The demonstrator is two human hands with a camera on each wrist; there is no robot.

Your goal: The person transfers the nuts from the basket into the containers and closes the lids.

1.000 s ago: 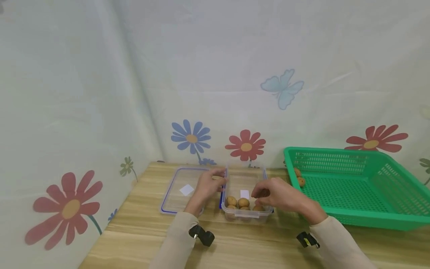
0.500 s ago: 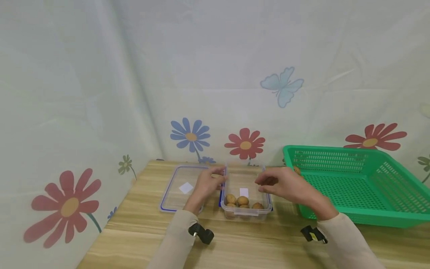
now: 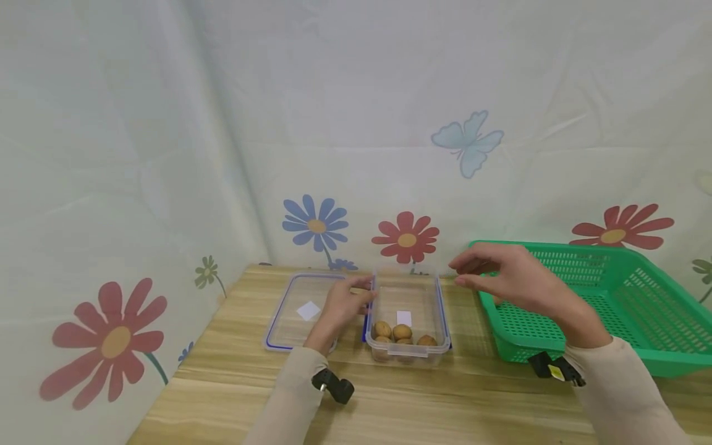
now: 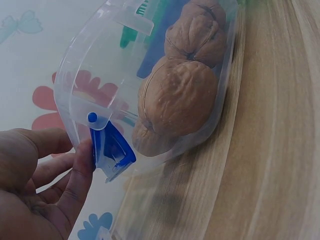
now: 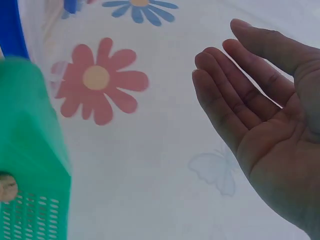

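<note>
A clear food container [image 3: 408, 352] with a blue seal and blue side clips stands on the table. Several walnuts [image 3: 402, 332] lie at its near end, beside a white label [image 3: 403, 318]. My left hand [image 3: 343, 304] holds the container's left side; in the left wrist view its fingers [image 4: 80, 167] meet the rim beside a blue clip [image 4: 112, 150]. My right hand [image 3: 514, 278] is raised between the container and the green basket [image 3: 612, 358], partly hiding the basket's left end. The right wrist view shows its palm bare, the fingers loosely bent.
A clear lid [image 3: 278, 309] with a blue seal and a white label lies left of the container. One walnut [image 5: 7, 188] shows in the green basket in the right wrist view. Behind the wooden table [image 3: 367, 405] hangs a flowered cloth [image 3: 345, 93].
My right hand has let go of a walnut at the container's near right corner, then risen and moved right toward the green basket. My left hand has stayed at the container's side.
</note>
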